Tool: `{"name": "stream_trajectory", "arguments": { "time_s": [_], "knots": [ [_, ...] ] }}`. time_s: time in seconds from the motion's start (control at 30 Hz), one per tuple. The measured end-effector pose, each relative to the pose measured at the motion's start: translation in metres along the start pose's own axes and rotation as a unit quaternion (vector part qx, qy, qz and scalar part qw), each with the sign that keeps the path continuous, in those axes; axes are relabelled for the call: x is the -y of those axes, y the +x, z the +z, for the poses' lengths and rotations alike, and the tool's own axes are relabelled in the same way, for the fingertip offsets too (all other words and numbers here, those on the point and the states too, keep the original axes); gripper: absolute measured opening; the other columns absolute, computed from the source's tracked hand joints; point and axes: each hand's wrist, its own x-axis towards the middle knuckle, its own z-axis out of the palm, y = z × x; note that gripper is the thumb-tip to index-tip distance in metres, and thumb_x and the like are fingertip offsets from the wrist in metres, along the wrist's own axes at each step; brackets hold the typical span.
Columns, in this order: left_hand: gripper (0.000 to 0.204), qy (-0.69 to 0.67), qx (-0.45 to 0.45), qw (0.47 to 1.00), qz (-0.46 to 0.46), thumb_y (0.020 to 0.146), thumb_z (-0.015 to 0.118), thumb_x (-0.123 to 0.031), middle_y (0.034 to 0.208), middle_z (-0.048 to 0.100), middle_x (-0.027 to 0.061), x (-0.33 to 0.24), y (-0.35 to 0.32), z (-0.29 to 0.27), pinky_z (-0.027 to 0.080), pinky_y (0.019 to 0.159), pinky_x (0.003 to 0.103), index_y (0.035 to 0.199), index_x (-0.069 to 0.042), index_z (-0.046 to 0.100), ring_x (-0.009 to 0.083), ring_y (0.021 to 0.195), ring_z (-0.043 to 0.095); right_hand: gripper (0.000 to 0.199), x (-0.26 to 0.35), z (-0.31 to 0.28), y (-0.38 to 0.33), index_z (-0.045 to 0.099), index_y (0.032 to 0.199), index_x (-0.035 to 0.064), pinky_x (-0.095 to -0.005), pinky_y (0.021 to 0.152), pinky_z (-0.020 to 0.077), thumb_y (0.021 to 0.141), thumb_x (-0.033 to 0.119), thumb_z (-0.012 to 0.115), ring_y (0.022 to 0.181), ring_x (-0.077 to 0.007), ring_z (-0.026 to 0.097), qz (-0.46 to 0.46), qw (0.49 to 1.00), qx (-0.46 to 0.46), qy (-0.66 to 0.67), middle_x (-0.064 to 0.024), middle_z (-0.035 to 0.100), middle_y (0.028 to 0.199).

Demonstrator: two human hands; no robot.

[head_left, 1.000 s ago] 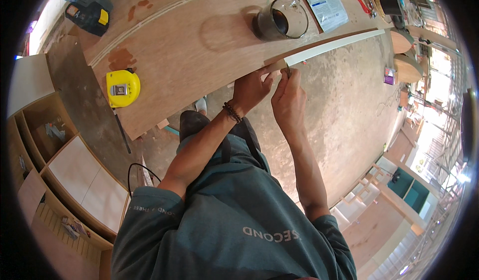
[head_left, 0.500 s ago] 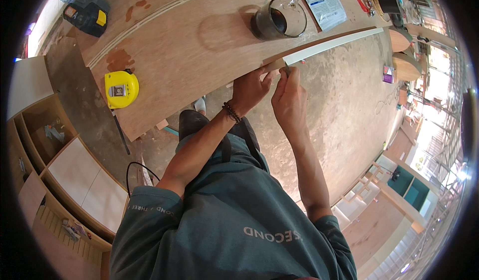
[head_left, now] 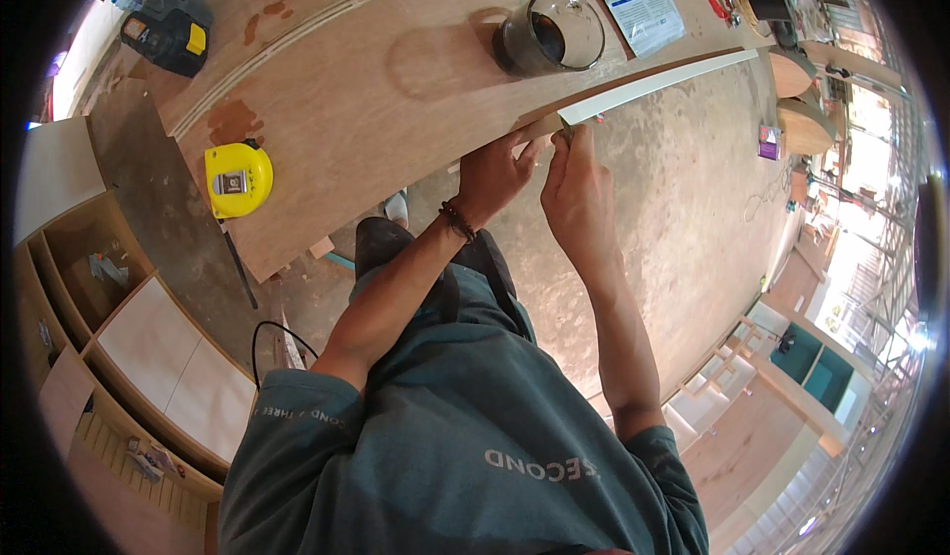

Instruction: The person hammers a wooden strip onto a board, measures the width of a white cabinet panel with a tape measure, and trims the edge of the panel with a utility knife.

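L hand (head_left: 495, 174) + R hand (head_left: 577, 187) | pinch thin white edge strip (head_left: 663, 82) | smooth plywood board (head_left: 396, 70)

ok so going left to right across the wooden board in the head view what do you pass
Black and yellow power tool → yellow tape measure → left hand → right hand at the white edge strip, with the glass jar and a printed paper sheet farther back on the board.

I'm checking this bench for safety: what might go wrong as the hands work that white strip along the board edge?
The left hand and right hand pinch only one end of the white edge strip; its long free run may sag or drift off line. The glass jar stands near that edge and might get knocked.
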Motion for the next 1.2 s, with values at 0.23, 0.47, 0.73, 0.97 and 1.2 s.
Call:
{"name": "stream_trajectory", "arguments": {
  "time_s": [0.23, 0.47, 0.73, 0.97, 1.2],
  "knots": [
    [0.027, -0.004, -0.007, 1.000, 0.007, 0.089, 0.068, -0.024, 0.101, 0.074, 0.0159, -0.003, 0.001, 0.000, 0.054, 0.086, 0.043, 0.109, -0.008, 0.075, 0.0354, 0.096, 0.069, 0.018, 0.003, 0.005, -0.001, 0.042, 0.114, -0.0003, -0.0603, 0.058, 0.0478, 0.099, 0.005, 0.050, 0.074, -0.0521, 0.062, 0.026, 0.999, -0.024, -0.005, -0.0315, 0.064, 0.085],
    [0.029, -0.001, 0.005, 1.000, 0.002, 0.089, 0.067, -0.024, 0.106, 0.073, 0.0163, -0.005, 0.001, -0.006, 0.054, 0.087, 0.044, 0.111, -0.008, 0.074, 0.0362, 0.099, 0.068, 0.015, 0.001, -0.006, 0.002, 0.043, 0.113, 0.0019, -0.0600, 0.057, 0.0475, 0.100, 0.008, 0.050, 0.072, -0.0526, 0.062, -0.031, 0.999, -0.010, 0.034, -0.0309, 0.065, 0.084],
    [0.033, 0.032, 0.015, 0.999, 0.031, 0.089, 0.066, -0.027, 0.105, 0.073, 0.0166, 0.002, 0.003, -0.004, 0.054, 0.088, 0.045, 0.115, -0.008, 0.073, 0.0365, 0.099, 0.068, 0.018, -0.015, 0.013, -0.004, 0.047, 0.117, 0.0019, -0.0578, 0.064, 0.0472, 0.100, 0.008, 0.052, 0.080, -0.0507, 0.064, -0.014, 0.997, -0.059, 0.048, -0.0290, 0.065, 0.089],
    [0.032, 0.023, 0.008, 1.000, 0.012, 0.091, 0.066, -0.029, 0.094, 0.073, 0.0212, 0.000, 0.000, -0.005, 0.055, 0.081, 0.045, 0.103, 0.000, 0.076, 0.0362, 0.088, 0.070, 0.046, -0.017, -0.017, -0.026, 0.040, 0.142, 0.0030, -0.0441, 0.081, 0.0508, 0.099, 0.002, 0.057, 0.089, -0.0366, 0.064, -0.044, 0.989, 0.039, 0.135, -0.0203, 0.062, 0.095],
    [0.043, 0.002, 0.018, 1.000, 0.013, 0.092, 0.069, -0.038, 0.103, 0.074, 0.0190, -0.008, 0.006, -0.012, 0.054, 0.085, 0.040, 0.109, 0.001, 0.074, 0.0361, 0.096, 0.070, 0.044, -0.035, -0.004, -0.044, 0.042, 0.142, 0.0064, -0.0472, 0.076, 0.0517, 0.100, 0.007, 0.058, 0.091, -0.0434, 0.066, -0.011, 0.999, -0.017, 0.028, -0.0238, 0.064, 0.102]
  ]
}}
